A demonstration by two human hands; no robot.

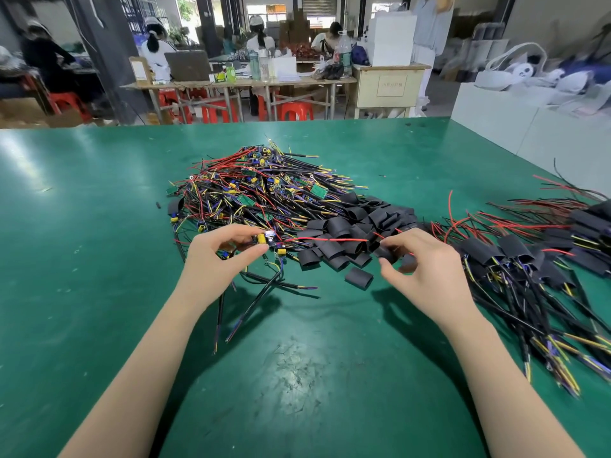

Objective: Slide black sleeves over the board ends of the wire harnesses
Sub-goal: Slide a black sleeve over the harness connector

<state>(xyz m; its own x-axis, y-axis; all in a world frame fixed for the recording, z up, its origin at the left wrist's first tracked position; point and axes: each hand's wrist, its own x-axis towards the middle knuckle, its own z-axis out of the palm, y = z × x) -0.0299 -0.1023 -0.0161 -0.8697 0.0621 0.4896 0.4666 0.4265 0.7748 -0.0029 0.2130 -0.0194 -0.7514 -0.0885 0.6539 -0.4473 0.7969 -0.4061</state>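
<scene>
Both hands pinch: left hand (221,256) board (264,240), right hand (426,269) sleeve (386,252).

One head-worn wide-angle view looks forward and down, close over the green-matted desk (99,226), facing the workshop's far tables.

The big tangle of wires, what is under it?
Under the tangle of wires only the green table shows around its edges. Small green boards poke out on top. Anything buried deeper is covered.

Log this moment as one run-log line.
left hand: pinches circuit board | right hand: holds black sleeve on red wire | sleeve not yet over board | loose sleeves pile behind
</scene>
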